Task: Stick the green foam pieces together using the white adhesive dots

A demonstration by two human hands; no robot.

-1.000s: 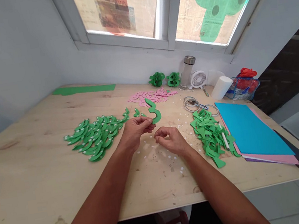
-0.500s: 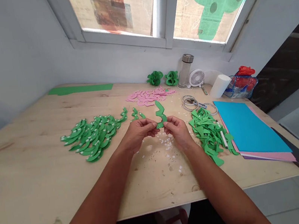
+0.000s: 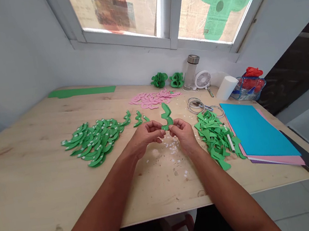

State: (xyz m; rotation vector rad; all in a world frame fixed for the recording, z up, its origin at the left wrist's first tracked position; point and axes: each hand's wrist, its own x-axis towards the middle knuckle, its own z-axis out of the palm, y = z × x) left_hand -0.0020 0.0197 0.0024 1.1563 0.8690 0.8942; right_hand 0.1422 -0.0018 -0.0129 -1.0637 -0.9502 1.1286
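A green paper piece point(image 3: 167, 114), made of curved cut-outs joined in a zigzag, stands up between my hands over the table. My right hand point(image 3: 183, 132) pinches its lower right end between thumb and fingers. At its lower left end, the thumb and fingers of my left hand point(image 3: 147, 134) close on the edge. A few similar green cut-outs point(image 3: 138, 119) with small white patches lie just beyond my left hand. Further left spreads a large pile of green curved cut-outs point(image 3: 96, 140), many with white patches. Tiny white paper bits point(image 3: 173, 147) are scattered below my hands.
Green scraps point(image 3: 214, 135) with a white marker point(image 3: 231, 143) lie right of my right hand, beside tape rolls point(image 3: 196, 105) and blue sheets point(image 3: 259, 130). Pink cut-outs point(image 3: 152, 99), two green paper balls point(image 3: 159, 80), a bottle point(image 3: 191, 72) and a small fan point(image 3: 202, 79) sit behind.
The green paper piece has turned slightly and its upper part has shifted a little to the right, showing wider curves. My left fingers have loosened a little; my right hand has barely moved.
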